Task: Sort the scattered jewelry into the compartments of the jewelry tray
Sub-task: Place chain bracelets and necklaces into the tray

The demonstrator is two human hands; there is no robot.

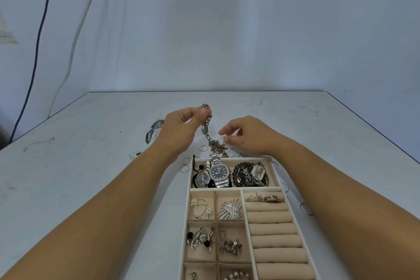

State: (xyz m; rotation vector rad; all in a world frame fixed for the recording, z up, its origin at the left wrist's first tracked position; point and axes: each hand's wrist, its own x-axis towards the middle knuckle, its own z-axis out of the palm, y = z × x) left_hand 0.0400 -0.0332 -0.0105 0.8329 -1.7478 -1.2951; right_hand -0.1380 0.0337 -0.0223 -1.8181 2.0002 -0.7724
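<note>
Jewelry tray point(236, 188) sits at near centre of the white table point(91, 143), between both forearms, head view only. Left hand point(181, 129) is raised above the table, thumb and forefinger pinching the top of a chain bracelet point(207, 129); the chain hangs down and its lower end lies piled on the table just beyond the tray's far rim. Right hand point(247, 136) is low beside that pile, fingers curled with tips at the chain's end; cannot tell if it pinches a link. Two watches point(218, 173) fill the far left compartment, dark bracelets point(244, 175) the far right one. Rings point(263, 198) sit on the first roll. Thin hoops point(184, 168) lie loose on the table around the tray.
</note>
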